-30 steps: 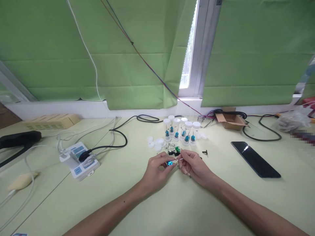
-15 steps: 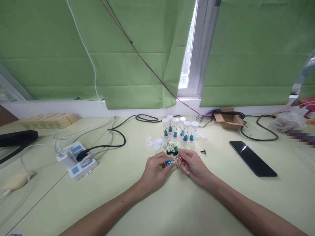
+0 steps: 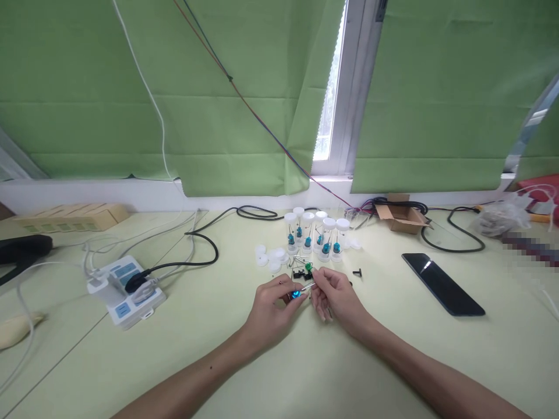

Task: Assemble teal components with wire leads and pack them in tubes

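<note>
Between the thumb and fingers of my left hand (image 3: 273,305) is a small shiny blue part (image 3: 296,294). My right hand (image 3: 338,295) pinches a thin metal rod (image 3: 308,286), whose tip reaches the blue part; whether it is a key or a screwdriver is too small to tell. Just beyond my fingertips lie several small black parts (image 3: 299,274), a green piece (image 3: 308,266) and thin metal rods. Behind these stand several clear tubes (image 3: 307,238) with white caps, each holding a blue part on a rod.
Loose white caps (image 3: 275,256) lie left of the tubes. A black T-shaped part (image 3: 357,272) and a phone (image 3: 443,284) are to the right. A power strip (image 3: 131,294) with cables stands left. An open cardboard box (image 3: 404,218) sits at the back.
The whole view has shifted slightly, so things appear a little further left. Both hands keep their hold, and the metal rod still meets the blue part.
</note>
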